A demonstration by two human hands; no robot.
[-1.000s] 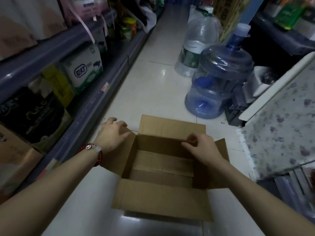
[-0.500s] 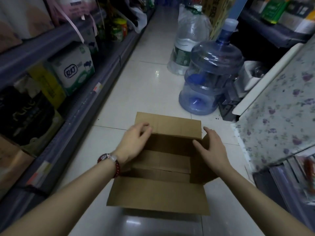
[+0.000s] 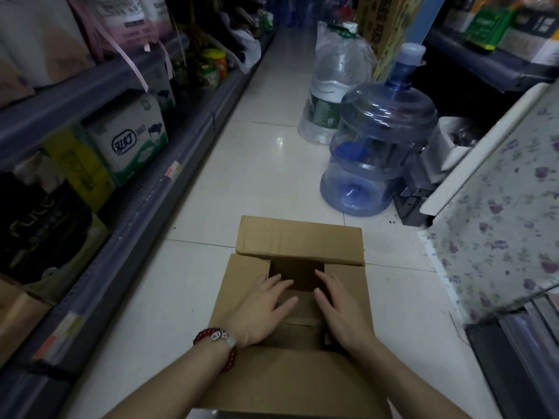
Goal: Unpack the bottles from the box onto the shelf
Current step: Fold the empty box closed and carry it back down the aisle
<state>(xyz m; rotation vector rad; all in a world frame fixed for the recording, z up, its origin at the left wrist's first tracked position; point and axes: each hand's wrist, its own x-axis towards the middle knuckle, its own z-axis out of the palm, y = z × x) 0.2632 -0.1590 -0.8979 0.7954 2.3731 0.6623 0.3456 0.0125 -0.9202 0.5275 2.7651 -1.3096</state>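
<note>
Two bare hands flat on brown cardboard box (image 3: 296,300) standing on white tiled floor (image 3: 257,182) beside blue-grey metal shelf (image 3: 130,213). Left hand (image 3: 260,309), red bead bracelet (image 3: 222,343) at wrist, fingers spread, presses left side flap; grips nothing. Right hand (image 3: 338,313) likewise open on right side flap. Far flap half-raised; dark gap between. No bottles visible inside.

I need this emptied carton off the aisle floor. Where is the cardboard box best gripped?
Take the cardboard box by its two short side walls, a hand from each side: the side flaps are folded flat under the left hand and right hand, leaving those walls bare.
</note>
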